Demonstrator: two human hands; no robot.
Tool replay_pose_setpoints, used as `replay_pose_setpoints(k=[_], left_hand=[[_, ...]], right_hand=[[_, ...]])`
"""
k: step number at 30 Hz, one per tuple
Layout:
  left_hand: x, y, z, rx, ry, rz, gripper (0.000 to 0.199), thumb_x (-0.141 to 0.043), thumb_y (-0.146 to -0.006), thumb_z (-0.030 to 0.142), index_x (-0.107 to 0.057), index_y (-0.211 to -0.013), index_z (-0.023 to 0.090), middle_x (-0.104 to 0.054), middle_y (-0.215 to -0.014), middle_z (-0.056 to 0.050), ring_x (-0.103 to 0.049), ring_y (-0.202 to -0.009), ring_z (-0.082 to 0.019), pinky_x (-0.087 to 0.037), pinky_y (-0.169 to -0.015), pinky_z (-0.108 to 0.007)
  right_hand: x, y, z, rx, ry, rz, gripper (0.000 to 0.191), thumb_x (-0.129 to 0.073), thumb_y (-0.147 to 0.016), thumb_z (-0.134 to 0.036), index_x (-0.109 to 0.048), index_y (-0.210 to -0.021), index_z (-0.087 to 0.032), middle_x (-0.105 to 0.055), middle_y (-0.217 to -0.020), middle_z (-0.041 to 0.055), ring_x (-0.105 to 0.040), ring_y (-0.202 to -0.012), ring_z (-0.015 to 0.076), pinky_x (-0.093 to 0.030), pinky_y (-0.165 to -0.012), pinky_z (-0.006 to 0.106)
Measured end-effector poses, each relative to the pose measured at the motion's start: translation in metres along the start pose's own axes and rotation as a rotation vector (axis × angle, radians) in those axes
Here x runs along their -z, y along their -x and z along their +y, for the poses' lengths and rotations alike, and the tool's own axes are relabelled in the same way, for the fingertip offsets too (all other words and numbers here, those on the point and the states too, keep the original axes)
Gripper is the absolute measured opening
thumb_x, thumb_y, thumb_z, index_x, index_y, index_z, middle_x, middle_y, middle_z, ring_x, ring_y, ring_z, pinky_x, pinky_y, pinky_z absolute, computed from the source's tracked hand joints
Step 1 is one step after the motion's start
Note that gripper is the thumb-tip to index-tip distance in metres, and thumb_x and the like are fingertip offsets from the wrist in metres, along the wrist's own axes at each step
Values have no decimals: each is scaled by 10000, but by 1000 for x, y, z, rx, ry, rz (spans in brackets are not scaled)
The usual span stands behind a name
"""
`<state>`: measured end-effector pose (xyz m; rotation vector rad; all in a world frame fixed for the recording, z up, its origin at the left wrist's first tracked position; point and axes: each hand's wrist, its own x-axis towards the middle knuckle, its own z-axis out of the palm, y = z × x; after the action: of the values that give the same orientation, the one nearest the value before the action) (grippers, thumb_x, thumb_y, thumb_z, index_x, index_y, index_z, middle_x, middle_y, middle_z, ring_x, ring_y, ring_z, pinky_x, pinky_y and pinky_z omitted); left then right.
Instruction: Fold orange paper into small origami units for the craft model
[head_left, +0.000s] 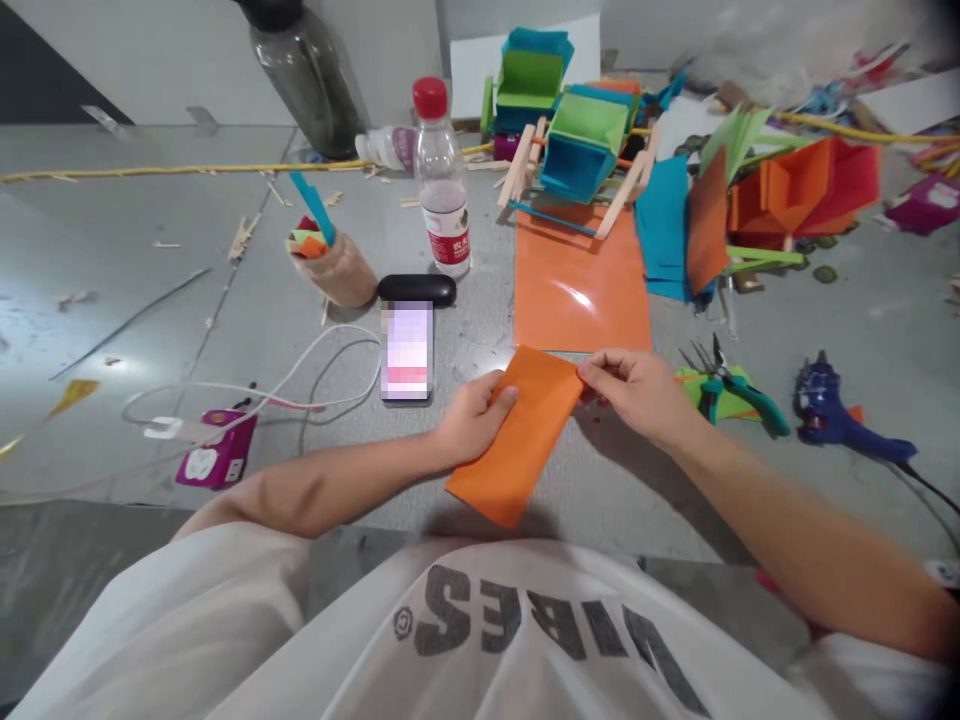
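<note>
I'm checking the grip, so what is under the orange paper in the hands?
Below the orange paper is the grey table, seen around its edges. The left hand has its thumb on top; any fingers beneath, and the table directly under, are covered.

Dark bottle (pixel 311 85), upper left, cut off by the top edge; phone (pixel 407 350), left of centre, screen pixelated; glue gun (pixel 840 427), right, its cord (pixel 932 487) cut off; left hand (pixel 472 420), centre, some fingers hidden beneath orange paper (pixel 521 440).
</note>
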<state>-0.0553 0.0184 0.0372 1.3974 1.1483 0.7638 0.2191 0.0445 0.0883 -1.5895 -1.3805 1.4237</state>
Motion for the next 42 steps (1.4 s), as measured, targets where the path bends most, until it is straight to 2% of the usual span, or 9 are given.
replay_pose_setpoints(k=[4, 9, 14, 21, 26, 32, 35, 38, 42], left_hand=[[1, 2, 1, 59, 19, 26, 453, -593, -1161, 653, -656, -1053, 218, -705, -870, -17, -630, -759, -176, -460, -674, -285], [8, 9, 7, 130, -134, 0, 359, -589, -1168, 559, -692, -1075, 228, -743, -859, -17, -644, -747, -180, -432, -686, -297], [10, 17, 6, 58, -199, -35, 342, -551, -1181, 515, -698, -1053, 234, -713, -817, -4, -616, -734, -173, -398, -701, -305], [7, 14, 8, 125, -135, -11, 389, -572, -1164, 578, -640, -1001, 232, -714, -810, 1, -615, -708, -158, -402, -673, -291], [5, 11, 2, 115, -8, -10, 458, -590, -1162, 665, -639, -1054, 223, -714, -845, -5, -635, -718, -160, -435, -646, -277], [5, 11, 3, 100, -25, -37, 448, -609, -1155, 659, -668, -1094, 218, -742, -878, -11, -662, -753, -171, -455, -679, -287], [7, 11, 8, 129, -81, -52, 426, -580, -1155, 637, -676, -1095, 226, -747, -872, -6, -655, -764, -179, -455, -710, -308], [8, 11, 9, 151, -134, -46, 423, -559, -1157, 633, -657, -1048, 237, -720, -834, 9, -624, -747, -175, -429, -722, -323], [9, 12, 8, 90, -144, -39, 446, -540, -1171, 642, -613, -987, 242, -676, -810, 15, -584, -740, -169, -420, -736, -329]], right_hand=[[-20, -10, 1, 46, -68, 128, 593, -945, -883, -814, -771, -803, -253, -716, -704, 27, -624, -657, 178, -497, -633, 330], [-26, -8, 3, -62, -253, 46, 607, -1039, -815, -805, -798, -801, -249, -692, -710, 2, -580, -642, 153, -496, -646, 323], [-25, 1, 2, -123, -317, 19, 589, -1122, -741, -753, -812, -758, -252, -690, -685, -5, -557, -613, 142, -479, -619, 314], [-27, 3, 12, -88, -270, 91, 642, -1095, -788, -792, -765, -689, -250, -682, -644, 8, -605, -613, 154, -464, -620, 324], [-29, 5, 17, -46, -366, 86, 604, -1099, -788, -794, -826, -777, -257, -712, -703, 5, -627, -664, 156, -501, -651, 316], [-44, 14, 16, -75, -464, 2, 542, -1084, -818, -784, -878, -843, -284, -785, -816, 28, -671, -728, 186, -578, -725, 354], [-47, 18, 15, -83, -452, 46, 553, -1067, -822, -820, -868, -834, -304, -748, -781, 18, -664, -723, 199, -582, -727, 370], [-43, 20, 15, -61, -349, 114, 626, -1025, -836, -880, -809, -766, -296, -679, -720, 9, -574, -659, 184, -500, -632, 359], [-38, 22, 14, -4, -168, 198, 740, -953, -882, -932, -679, -669, -278, -593, -677, 9, -502, -636, 173, -417, -584, 352]])
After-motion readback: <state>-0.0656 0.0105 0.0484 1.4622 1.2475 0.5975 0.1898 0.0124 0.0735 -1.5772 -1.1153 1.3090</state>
